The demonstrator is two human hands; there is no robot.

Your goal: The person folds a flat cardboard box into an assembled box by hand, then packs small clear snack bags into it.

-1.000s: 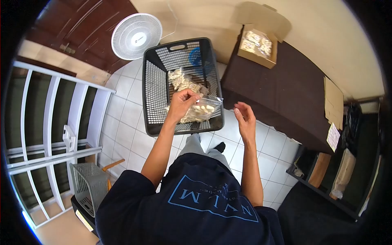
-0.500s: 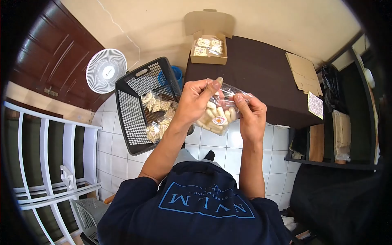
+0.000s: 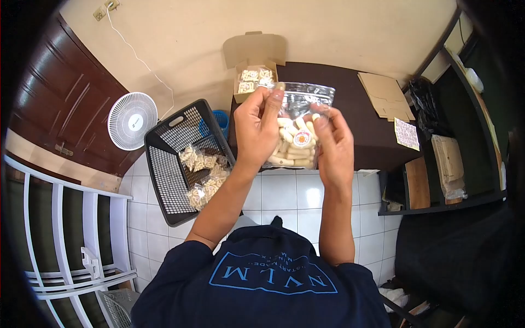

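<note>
Between my hands hangs a clear zip-top bag point(image 3: 292, 150) filled with pale, finger-shaped pieces, a round orange-and-white sticker on its front. My left hand point(image 3: 257, 128) grips the bag's upper left edge, thumb in front. On the opposite edge, my right hand point(image 3: 333, 142) holds it between thumb and fingers. The bag's top strip stands up flat above the fingers. Behind my left hand, an open cardboard box point(image 3: 240, 97) on the dark-covered table point(image 3: 344, 123) contains several similar bags. Some fingers are hidden behind the bag.
A black plastic basket point(image 3: 158, 175) at the left holds several filled bags point(image 3: 199, 161). Beyond it are a white fan point(image 3: 132, 121) and a blue bin point(image 3: 220, 121). Flattened cardboard point(image 3: 383, 95) and a sticker sheet point(image 3: 406, 134) lie on the table's right side. Dark shelving point(image 3: 492, 131) borders the right.
The bag has gone from tilted to upright, its front and sticker now facing me. Both hands still grip it. The camera view has shifted, so the surroundings sit lower and further left.
</note>
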